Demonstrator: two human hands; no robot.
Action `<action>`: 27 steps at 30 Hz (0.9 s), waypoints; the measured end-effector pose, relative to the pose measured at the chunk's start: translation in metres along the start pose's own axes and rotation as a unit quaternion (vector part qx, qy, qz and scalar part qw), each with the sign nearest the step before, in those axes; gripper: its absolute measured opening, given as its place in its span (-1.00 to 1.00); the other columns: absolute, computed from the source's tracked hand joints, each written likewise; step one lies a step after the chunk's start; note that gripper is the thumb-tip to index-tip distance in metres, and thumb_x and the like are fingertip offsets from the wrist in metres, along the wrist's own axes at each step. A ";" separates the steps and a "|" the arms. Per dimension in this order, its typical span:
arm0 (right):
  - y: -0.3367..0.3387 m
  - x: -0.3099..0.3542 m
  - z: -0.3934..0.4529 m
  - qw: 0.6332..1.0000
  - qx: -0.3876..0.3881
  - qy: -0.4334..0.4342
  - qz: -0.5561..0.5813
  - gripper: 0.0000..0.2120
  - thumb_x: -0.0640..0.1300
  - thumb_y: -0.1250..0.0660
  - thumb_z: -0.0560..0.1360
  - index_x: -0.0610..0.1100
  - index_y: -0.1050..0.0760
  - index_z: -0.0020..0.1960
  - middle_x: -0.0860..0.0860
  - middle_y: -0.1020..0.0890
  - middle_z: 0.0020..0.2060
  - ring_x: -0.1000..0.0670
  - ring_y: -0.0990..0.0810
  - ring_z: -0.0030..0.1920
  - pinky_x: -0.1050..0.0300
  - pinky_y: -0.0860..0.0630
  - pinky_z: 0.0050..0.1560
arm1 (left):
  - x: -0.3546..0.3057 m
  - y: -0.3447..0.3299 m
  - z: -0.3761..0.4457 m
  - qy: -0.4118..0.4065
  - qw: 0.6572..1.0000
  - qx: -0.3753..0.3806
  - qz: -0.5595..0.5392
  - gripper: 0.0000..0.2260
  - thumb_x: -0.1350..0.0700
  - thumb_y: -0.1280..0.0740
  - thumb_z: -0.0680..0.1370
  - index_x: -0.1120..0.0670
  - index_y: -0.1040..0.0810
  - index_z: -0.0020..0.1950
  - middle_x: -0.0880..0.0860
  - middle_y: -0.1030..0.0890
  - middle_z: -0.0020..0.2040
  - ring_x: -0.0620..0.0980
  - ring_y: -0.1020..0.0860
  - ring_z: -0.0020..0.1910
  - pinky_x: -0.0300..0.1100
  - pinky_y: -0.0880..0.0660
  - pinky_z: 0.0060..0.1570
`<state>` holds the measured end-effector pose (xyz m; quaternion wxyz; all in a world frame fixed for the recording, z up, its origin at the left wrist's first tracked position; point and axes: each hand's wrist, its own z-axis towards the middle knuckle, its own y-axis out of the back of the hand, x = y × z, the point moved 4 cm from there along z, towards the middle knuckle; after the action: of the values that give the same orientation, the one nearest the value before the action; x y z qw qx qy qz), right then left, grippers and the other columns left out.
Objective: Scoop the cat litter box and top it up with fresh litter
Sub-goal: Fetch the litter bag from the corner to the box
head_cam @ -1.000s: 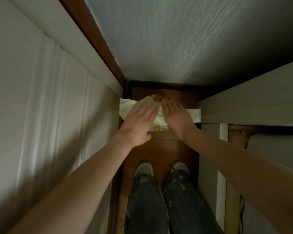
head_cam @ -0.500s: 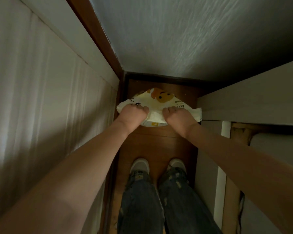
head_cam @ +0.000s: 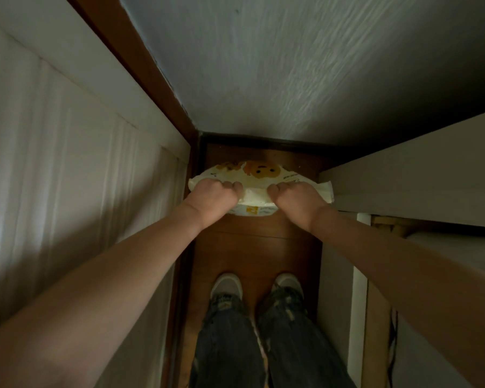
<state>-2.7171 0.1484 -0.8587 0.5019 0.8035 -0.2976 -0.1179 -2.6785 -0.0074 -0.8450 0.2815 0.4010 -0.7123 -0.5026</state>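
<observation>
A narrow strip of brown wooden floor runs up the frame's centre between pale walls. At its far end, mid-frame, stands a cream litter bag printed with an orange cartoon face. The left hand and right hand, fingers curled, grip its top edge.

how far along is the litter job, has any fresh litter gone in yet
Early stage, it seems. Nothing looks finished: no litter box or scoop is in view. In hand: the left hand and right hand both grip the top of the litter bag, which sits in a narrow gap on the wooden floor. Left: carrying it out, scooping, topping up.
</observation>
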 end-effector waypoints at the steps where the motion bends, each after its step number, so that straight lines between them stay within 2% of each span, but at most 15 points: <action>1: 0.003 0.000 -0.002 1.000 0.011 0.002 0.004 -0.74 -0.34 -0.20 0.52 -0.23 -0.38 0.20 -0.14 -0.57 0.00 -0.12 -0.58 -0.08 0.07 -0.45 -0.19 | -0.001 0.005 -0.003 0.001 1.000 -0.007 -0.008 -0.64 0.35 -0.59 0.01 0.23 -0.55 -0.29 0.07 -0.47 -0.55 0.00 -0.41 -0.68 -0.34 -0.07 -0.56; 3: 0.013 -0.001 -0.008 1.000 -0.009 0.015 -0.007 -0.73 -0.34 -0.28 0.47 -0.24 -0.42 0.17 -0.15 -0.59 -0.05 -0.12 -0.60 -0.13 0.09 -0.49 -0.23 | -0.002 0.017 -0.009 0.004 0.999 -0.028 -0.020 -0.65 0.39 -0.55 0.01 0.24 -0.54 -0.30 0.08 -0.47 -0.55 0.02 -0.41 -0.68 -0.34 -0.11 -0.56; 5: 0.029 -0.001 -0.017 0.997 -0.068 0.022 0.009 -0.68 -0.38 -0.49 0.23 -0.26 -0.53 -0.04 -0.14 -0.60 -0.29 -0.11 -0.58 -0.39 0.20 -0.36 -0.44 | -0.005 0.029 -0.016 0.019 0.998 -0.055 -0.025 -0.67 0.40 -0.54 0.02 0.22 -0.53 -0.30 0.07 -0.47 -0.54 0.01 -0.42 -0.66 -0.32 -0.14 -0.57; 6: 0.036 -0.001 -0.023 0.995 -0.094 0.015 0.022 -0.65 -0.39 -0.53 0.14 -0.26 -0.54 -0.12 -0.13 -0.58 -0.38 -0.11 -0.55 -0.48 0.23 -0.30 -0.48 | -0.007 0.037 -0.022 0.037 0.996 -0.073 -0.029 -0.68 0.39 -0.53 0.03 0.21 -0.54 -0.31 0.06 -0.46 -0.55 0.01 -0.42 -0.66 -0.33 -0.14 -0.57; 9: 0.054 0.010 -0.054 0.987 -0.136 -0.027 0.081 -0.63 -0.41 -0.50 0.14 -0.25 -0.56 -0.08 -0.12 -0.59 -0.37 -0.14 -0.58 -0.45 0.16 -0.42 -0.45 | -0.023 0.069 -0.046 0.089 0.985 -0.128 -0.073 -0.72 0.35 -0.53 0.07 0.19 -0.55 -0.32 0.04 -0.48 -0.54 -0.01 -0.42 -0.65 -0.35 -0.14 -0.57; 13: 0.093 0.030 -0.108 0.972 -0.199 -0.039 0.120 -0.47 -0.43 -0.57 0.00 -0.21 -0.58 -0.06 -0.08 -0.62 -0.34 -0.10 -0.59 -0.45 0.11 -0.54 -0.50 | -0.049 0.121 -0.086 0.111 0.974 -0.170 -0.101 -0.82 0.21 -0.52 0.19 0.17 -0.60 -0.26 0.04 -0.55 -0.48 -0.03 -0.51 -0.59 -0.30 -0.30 -0.62; 16: 0.137 0.040 -0.149 0.961 -0.243 -0.028 0.127 -0.48 -0.40 -0.58 0.03 -0.25 -0.61 -0.02 -0.12 -0.66 -0.28 -0.12 -0.62 -0.42 0.09 -0.56 -0.50 | -0.059 0.170 -0.113 0.124 0.967 -0.190 -0.114 -0.74 0.14 -0.60 0.20 0.15 -0.61 -0.21 0.04 -0.57 -0.45 -0.03 -0.53 -0.55 -0.28 -0.36 -0.59; 18: 0.173 0.047 -0.179 0.952 -0.290 -0.021 0.098 -0.60 -0.35 -0.54 0.15 -0.29 -0.62 -0.02 -0.16 -0.67 -0.24 -0.13 -0.64 -0.39 0.07 -0.58 -0.46 | -0.069 0.210 -0.131 0.136 0.964 -0.201 -0.103 -0.76 0.09 -0.56 0.24 0.15 -0.61 -0.20 0.04 -0.57 -0.44 -0.03 -0.54 -0.53 -0.28 -0.37 -0.58; 20: 0.212 0.055 -0.214 0.941 -0.327 -0.024 0.084 -0.76 -0.24 -0.36 0.35 -0.31 -0.63 -0.02 -0.19 -0.69 -0.18 -0.14 -0.67 -0.31 0.06 -0.60 -0.39 | -0.083 0.258 -0.150 0.131 0.964 -0.208 -0.096 -0.82 0.09 -0.46 0.32 0.15 -0.62 -0.17 0.05 -0.57 -0.43 -0.03 -0.53 -0.53 -0.29 -0.32 -0.57; 22: 0.247 0.069 -0.255 0.932 -0.357 -0.022 0.066 -0.71 -0.18 -0.24 0.44 -0.31 -0.64 0.00 -0.20 -0.69 -0.13 -0.15 -0.69 -0.24 0.05 -0.60 -0.34 | -0.099 0.303 -0.175 0.124 0.963 -0.228 -0.073 -0.90 0.14 -0.37 0.41 0.15 -0.63 -0.16 0.03 -0.55 -0.44 -0.05 -0.50 -0.55 -0.30 -0.25 -0.55; 24: 0.287 0.082 -0.298 0.919 -0.391 -0.019 0.043 -0.72 -0.18 -0.26 0.46 -0.31 -0.62 0.05 -0.20 -0.69 -0.09 -0.15 -0.70 -0.19 0.05 -0.61 -0.29 | -0.112 0.351 -0.201 0.124 0.956 -0.262 -0.046 -0.88 0.19 -0.30 0.50 0.14 -0.63 -0.16 0.03 -0.54 -0.43 -0.05 -0.50 -0.53 -0.26 -0.31 -0.55; 27: 0.350 0.098 -0.360 0.895 -0.446 -0.009 0.020 -0.68 -0.25 -0.43 0.43 -0.26 -0.49 0.15 -0.18 -0.68 -0.06 -0.13 -0.69 -0.14 0.05 -0.61 -0.24 | -0.133 0.428 -0.239 0.123 0.939 -0.322 -0.005 -0.76 0.27 -0.22 0.59 0.14 -0.64 -0.16 0.03 -0.52 -0.43 -0.04 -0.46 -0.51 -0.22 -0.33 -0.53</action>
<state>-2.5895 0.2438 -0.3719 0.8074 0.4879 -0.2344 -0.2350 -2.5404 0.0631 -0.3614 0.4786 0.3516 -0.4702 -0.6529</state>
